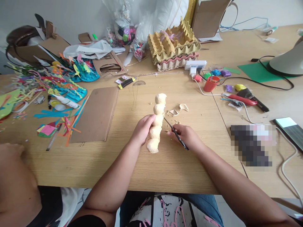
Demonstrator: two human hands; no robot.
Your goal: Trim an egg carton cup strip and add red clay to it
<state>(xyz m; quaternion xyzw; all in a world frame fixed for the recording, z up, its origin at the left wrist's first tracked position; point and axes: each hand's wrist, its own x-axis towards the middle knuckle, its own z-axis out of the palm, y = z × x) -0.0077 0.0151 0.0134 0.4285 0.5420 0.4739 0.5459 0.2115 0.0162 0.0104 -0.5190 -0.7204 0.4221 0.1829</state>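
My left hand (143,128) grips a pale yellow strip of egg carton (155,132) by its left edge, over the middle of the wooden table. The strip is a row of several rounded cups, running away from me. A dark craft knife or pair of scissors (180,140) is in my right hand (187,136); its thin tip meets the strip's right edge, and I cannot tell which tool it is. Small cut scraps (183,107) lie just right of the strip.
Stacked egg trays (175,47) stand at the back. Brown cardboard (94,113) and paper strips lie left, near another person's arm (17,176). A red cup (211,84), clay packets, a white cable and a phone (290,126) are on the right.
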